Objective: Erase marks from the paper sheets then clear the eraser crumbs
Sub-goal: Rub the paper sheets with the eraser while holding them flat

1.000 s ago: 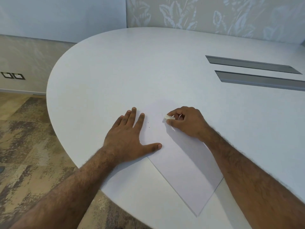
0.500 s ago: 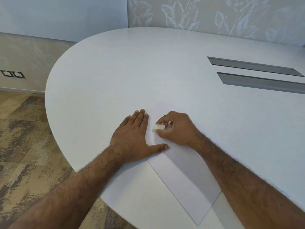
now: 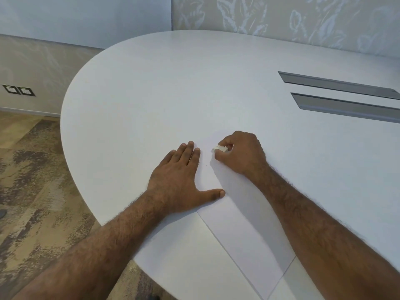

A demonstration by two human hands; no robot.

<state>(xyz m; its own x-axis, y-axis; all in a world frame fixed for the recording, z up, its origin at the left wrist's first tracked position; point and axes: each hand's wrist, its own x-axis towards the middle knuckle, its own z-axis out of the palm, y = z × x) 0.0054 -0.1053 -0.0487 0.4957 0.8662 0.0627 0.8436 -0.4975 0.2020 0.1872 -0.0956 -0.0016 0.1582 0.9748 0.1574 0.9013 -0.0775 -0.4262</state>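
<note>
Still mid-erase: left hand (image 3: 179, 180) stays flat, fingers straight, pinning the paper sheet (image 3: 244, 232) to the surface (image 3: 173, 83). Dark crumbs (image 3: 205, 165) dot the sheet. Right hand (image 3: 240, 156), pinching the eraser (image 3: 219, 149), has stroked left then back right; clearing crumbs not started.

The right hand (image 3: 240, 154) slid the eraser (image 3: 219, 149) back rightward across the paper (image 3: 244, 230).
</note>
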